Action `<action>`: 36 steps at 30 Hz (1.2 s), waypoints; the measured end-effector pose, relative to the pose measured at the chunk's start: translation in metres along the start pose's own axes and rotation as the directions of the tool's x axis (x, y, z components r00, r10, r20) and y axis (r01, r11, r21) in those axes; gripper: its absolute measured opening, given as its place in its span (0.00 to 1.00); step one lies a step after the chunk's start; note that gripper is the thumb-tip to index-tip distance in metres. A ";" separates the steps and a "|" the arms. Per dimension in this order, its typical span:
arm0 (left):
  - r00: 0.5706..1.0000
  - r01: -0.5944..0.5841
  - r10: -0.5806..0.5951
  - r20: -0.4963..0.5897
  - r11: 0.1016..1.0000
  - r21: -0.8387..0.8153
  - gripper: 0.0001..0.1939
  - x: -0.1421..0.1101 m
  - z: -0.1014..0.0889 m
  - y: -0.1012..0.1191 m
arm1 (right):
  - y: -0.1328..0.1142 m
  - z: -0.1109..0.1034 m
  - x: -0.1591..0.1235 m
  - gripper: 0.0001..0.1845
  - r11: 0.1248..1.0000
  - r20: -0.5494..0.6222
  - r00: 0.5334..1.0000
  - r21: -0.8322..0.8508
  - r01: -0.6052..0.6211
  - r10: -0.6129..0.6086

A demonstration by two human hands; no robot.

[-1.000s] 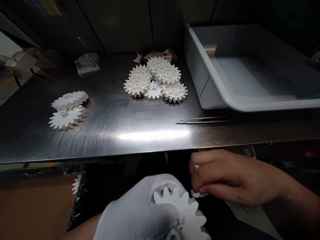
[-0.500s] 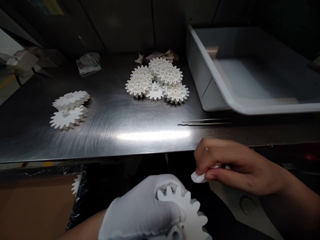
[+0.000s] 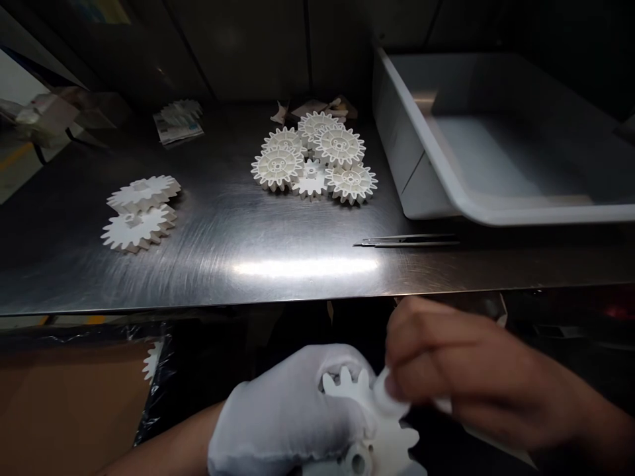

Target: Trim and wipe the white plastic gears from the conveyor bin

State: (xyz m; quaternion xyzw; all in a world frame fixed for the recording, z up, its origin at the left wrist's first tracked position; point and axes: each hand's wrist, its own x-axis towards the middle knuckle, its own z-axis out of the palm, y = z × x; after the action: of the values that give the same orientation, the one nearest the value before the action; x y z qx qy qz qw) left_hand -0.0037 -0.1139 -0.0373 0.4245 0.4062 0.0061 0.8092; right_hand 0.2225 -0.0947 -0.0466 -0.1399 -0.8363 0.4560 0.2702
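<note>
In a white glove, my left hand (image 3: 292,413) is closed around a large white plastic gear (image 3: 397,439) at the bottom of the view. The thumb lies across its face beside the hub, and the lower part runs out of frame. My bare right hand (image 3: 461,363), smeared by motion, pinches a wad of white cloth (image 3: 381,393) against the teeth on the gear's upper right side. Most of that cloth is hidden behind the fingers. Beyond my hands, several white gears (image 3: 340,145) lie heaped on the metal bench (image 3: 213,244).
Two more gears (image 3: 139,228) overlap on the left of the bench. Metal tweezers (image 3: 407,241) lie near the front edge, before a large grey-white bin (image 3: 431,172). At lower left stands a carton (image 3: 69,403) with black plastic at its edge and a gear inside.
My right hand has moved down and left, bringing the cloth from beside the gear onto its teeth. My left hand keeps its hold on the gear and has shifted slightly right.
</note>
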 end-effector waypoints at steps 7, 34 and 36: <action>0.998 -0.055 0.057 -0.026 0.995 0.089 0.08 0.009 0.002 -0.007 | 0.020 0.002 -0.002 0.07 0.960 -0.123 0.991 0.279 -0.010 0.046; 0.859 -0.165 0.031 -0.511 0.962 -0.218 0.16 -0.024 -0.005 0.005 | 0.020 -0.010 -0.014 0.09 0.983 -0.549 0.816 0.073 -0.170 0.183; 0.867 -0.136 -0.006 -0.498 0.959 -0.249 0.14 -0.024 -0.004 0.008 | 0.017 -0.006 -0.017 0.11 0.987 -0.566 0.811 0.038 -0.153 0.148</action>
State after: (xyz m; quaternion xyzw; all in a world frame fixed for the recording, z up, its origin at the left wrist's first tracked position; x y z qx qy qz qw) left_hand -0.0195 -0.1147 -0.0173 0.3053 0.5797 0.1984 0.7289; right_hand 0.2400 -0.0895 -0.0640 -0.3361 -0.7065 0.4097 0.4690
